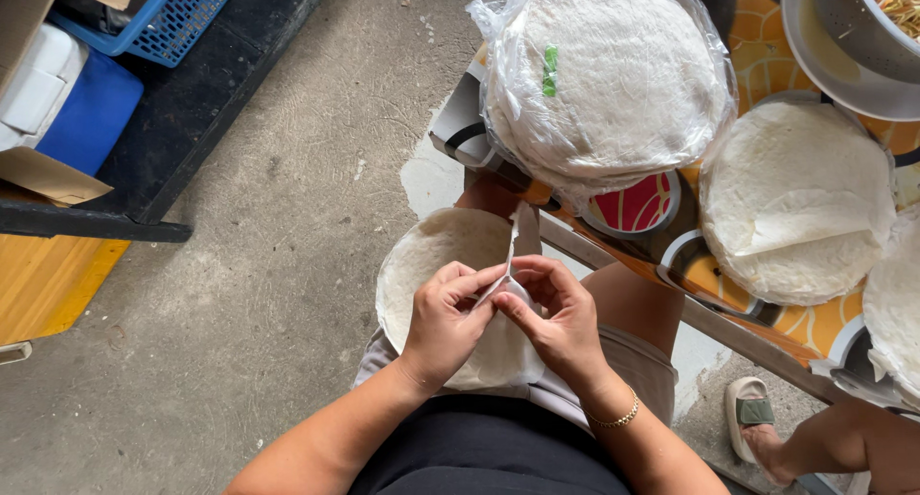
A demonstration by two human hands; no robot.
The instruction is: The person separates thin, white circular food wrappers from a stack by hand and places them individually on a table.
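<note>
Nearest, at 6 o'clock: left hand (443,324) and right hand (559,321), both pinching 1 thin round wrapper (431,255) on the lap; bagged stack (613,73) at 12 o'clock.

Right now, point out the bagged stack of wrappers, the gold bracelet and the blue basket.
bagged stack of wrappers (613,78), head view, top sheet centre.
gold bracelet (618,419), head view, chain at wrist.
blue basket (177,21), head view, mesh side wall.

Looks like a home food-prep spot: bare concrete floor (287,217), wrapper stacks (795,198) on the surface (815,327), blue crate (168,16) left of it.
</note>
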